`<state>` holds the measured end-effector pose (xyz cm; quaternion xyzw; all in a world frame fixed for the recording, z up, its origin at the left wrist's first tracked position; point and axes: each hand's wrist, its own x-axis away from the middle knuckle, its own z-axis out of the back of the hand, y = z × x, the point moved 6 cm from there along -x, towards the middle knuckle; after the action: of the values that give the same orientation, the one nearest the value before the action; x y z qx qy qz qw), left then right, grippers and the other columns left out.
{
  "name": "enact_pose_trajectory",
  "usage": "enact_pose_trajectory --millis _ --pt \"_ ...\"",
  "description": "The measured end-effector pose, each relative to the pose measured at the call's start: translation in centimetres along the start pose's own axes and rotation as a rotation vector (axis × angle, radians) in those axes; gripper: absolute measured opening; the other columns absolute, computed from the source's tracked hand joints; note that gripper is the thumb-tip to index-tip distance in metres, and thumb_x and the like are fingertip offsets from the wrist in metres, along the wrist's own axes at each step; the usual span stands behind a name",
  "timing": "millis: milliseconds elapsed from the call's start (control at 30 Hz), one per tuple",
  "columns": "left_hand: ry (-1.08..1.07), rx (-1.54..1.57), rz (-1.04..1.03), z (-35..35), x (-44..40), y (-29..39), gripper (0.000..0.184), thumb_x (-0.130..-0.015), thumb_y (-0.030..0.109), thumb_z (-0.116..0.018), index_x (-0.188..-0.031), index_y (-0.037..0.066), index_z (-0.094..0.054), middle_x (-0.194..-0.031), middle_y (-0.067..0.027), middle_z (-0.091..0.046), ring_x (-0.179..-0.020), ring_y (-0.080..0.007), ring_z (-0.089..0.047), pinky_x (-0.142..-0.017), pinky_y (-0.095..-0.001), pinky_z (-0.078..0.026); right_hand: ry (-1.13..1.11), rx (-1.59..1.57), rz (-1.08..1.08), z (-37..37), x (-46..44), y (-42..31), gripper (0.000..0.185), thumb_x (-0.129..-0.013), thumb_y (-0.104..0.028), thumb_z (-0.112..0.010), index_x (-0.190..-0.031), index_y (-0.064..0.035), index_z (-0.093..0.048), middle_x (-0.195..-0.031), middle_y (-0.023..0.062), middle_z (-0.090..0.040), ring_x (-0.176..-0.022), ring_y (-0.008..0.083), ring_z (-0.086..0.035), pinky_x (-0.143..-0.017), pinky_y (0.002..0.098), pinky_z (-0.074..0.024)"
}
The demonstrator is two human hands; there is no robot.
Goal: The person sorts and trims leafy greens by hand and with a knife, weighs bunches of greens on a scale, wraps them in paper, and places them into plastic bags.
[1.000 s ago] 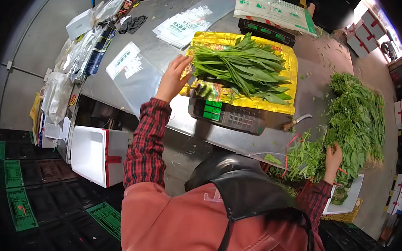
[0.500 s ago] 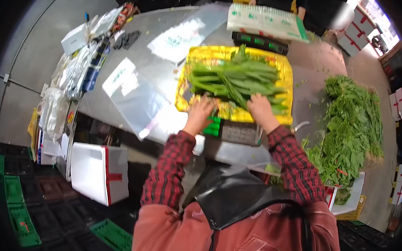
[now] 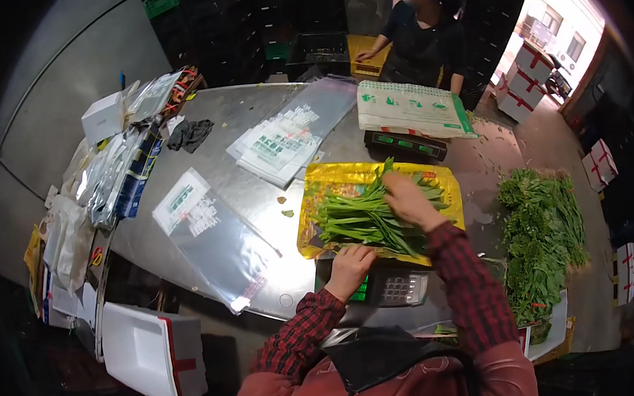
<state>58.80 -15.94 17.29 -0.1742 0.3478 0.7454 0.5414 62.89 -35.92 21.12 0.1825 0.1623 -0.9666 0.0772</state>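
A bunch of long-stemmed leafy greens lies across a yellow printed plastic bag on top of a weighing scale. My right hand reaches over the bunch, with its fingers closed on the upper leaves; the fingertips are partly hidden. My left hand rests at the bag's front edge, beside the scale's green display, its fingers bent loosely over the edge and holding nothing I can see.
Clear packing bags lie on the metal table. A second scale bears a printed bag stack, near a co-worker. More greens are heaped right. A foam box stands lower left.
My right hand has moved from the bag's front edge up onto the greens. My left hand remains at the front edge. The view has tilted up, showing more of the co-worker.
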Motion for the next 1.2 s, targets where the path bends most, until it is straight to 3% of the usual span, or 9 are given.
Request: enact_pose_trajectory --millis 167,267,300,400,667,800,933,1100,1200 --pt "0.138 -0.135 -0.092 2.2 -5.4 -1.3 0.01 -0.083 0.018 -0.063 -0.089 0.01 -0.06 -0.089 -0.007 -0.065 -0.083 -0.0305 -0.064 -0.068 -0.041 -0.05 -0.831 -0.436 -0.352 -7.0 4.1 2.1 0.04 -0.099 -0.035 -0.043 -0.116 -0.0038 -0.062 -0.111 0.0202 -0.064 -0.104 0.0356 -0.059 -0.093 0.0429 -0.0446" --pt "-0.462 -0.061 0.256 -4.0 -5.2 -6.7 0.015 -0.085 0.025 -0.064 -0.088 0.01 -0.06 -0.083 -0.0136 -0.066 -0.078 -0.0358 -0.064 -0.061 -0.0463 -0.05 -0.907 -0.367 -0.414 -2.7 2.8 -1.8 0.043 -0.102 -0.038 -0.036 -0.117 -0.0091 -0.065 -0.113 0.0191 -0.065 -0.105 0.0335 -0.06 -0.089 0.0429 -0.0461" --pt "-0.474 0.014 0.258 -4.4 -6.0 -7.8 0.019 -0.086 0.028 -0.063 -0.089 0.01 -0.059 -0.079 -0.0156 -0.065 -0.073 -0.0382 -0.064 -0.06 -0.0493 -0.049 -0.678 -0.309 -0.258 -6.1 3.6 1.0 0.036 -0.099 -0.037 -0.045 -0.119 -0.0164 -0.065 -0.107 0.0199 -0.065 -0.102 0.0358 -0.061 -0.086 0.0435 -0.0473" --pt "-0.532 0.238 0.207 -6.4 -7.5 -12.6 0.027 -0.087 0.035 -0.062 -0.095 0.009 -0.059 -0.077 -0.019 -0.064 -0.072 -0.0393 -0.063 -0.061 -0.0473 -0.048 -0.181 0.106 -0.228 0.6 1.1 -4.3 0.068 -0.061 -0.044 -0.083 -0.103 0.0031 -0.059 -0.105 0.0217 -0.06 -0.1 0.0384 -0.058 -0.091 0.046 -0.0443" --pt "-0.974 0.913 0.632 -14.8 -5.5 -18.6 0.024 -0.085 0.026 -0.069 -0.094 0.005 -0.061 -0.076 -0.0105 -0.065 -0.064 -0.0329 -0.062 -0.061 -0.0412 -0.049 -0.157 0.321 -0.166 -6.6 4.7 -5.7 0.089 -0.056 -0.029 -0.082 -0.128 0.0074 -0.046 -0.105 0.0204 -0.059 -0.097 0.0326 -0.059 -0.088 0.0427 -0.0433" --pt "-0.268 0.247 0.224 -9.5 -9.8 -17.3 0.017 -0.084 0.017 -0.068 -0.093 0.004 -0.061 -0.082 -0.0131 -0.066 -0.067 -0.0302 -0.062 -0.065 -0.0352 -0.05 -0.128 0.179 -0.218 -7.6 5.8 -5.0 0.077 -0.054 -0.021 -0.081 -0.12 0.0052 -0.051 -0.098 0.0178 -0.06 -0.088 0.0312 -0.06 -0.079 0.0382 -0.0452" --pt "-0.357 -0.238 0.244 -8.1 -9.7 -18.4 0.019 -0.082 0.018 -0.07 -0.093 0.004 -0.063 -0.082 -0.0152 -0.065 -0.073 -0.0301 -0.063 -0.069 -0.038 -0.051 -0.12 0.103 -0.219 -6.8 5.5 -5.4 0.066 -0.053 -0.016 -0.079 -0.11 0.003 -0.054 -0.09 0.0146 -0.061 -0.082 0.031 -0.061 -0.073 0.0364 -0.046" --pt "-0.761 0.05 0.497 -7.5 -10.1 -17.0 0.021 -0.081 0.021 -0.072 -0.097 0.009 -0.067 -0.088 -0.0134 -0.067 -0.089 -0.0286 -0.063 -0.079 -0.0393 -0.051 -0.184 0.03 -0.237 -6.9 5.8 -5.4 0.068 -0.053 -0.018 -0.08 -0.113 0.0023 -0.054 -0.089 0.0149 -0.061 -0.081 0.032 -0.061 -0.072 0.0391 -0.0476" --pt "-0.583 0.163 0.029 -4.7 -9.9 -12.6 0.022 -0.084 0.023 -0.067 -0.101 0.008 -0.069 -0.082 -0.0147 -0.064 -0.082 -0.029 -0.063 -0.075 -0.0404 -0.05 -0.282 -0.078 -0.239 -7.0 5.5 -4.3 0.074 -0.053 -0.024 -0.081 -0.118 0.0008 -0.054 -0.091 0.0167 -0.062 -0.084 0.0342 -0.062 -0.073 0.0423 -0.0493"
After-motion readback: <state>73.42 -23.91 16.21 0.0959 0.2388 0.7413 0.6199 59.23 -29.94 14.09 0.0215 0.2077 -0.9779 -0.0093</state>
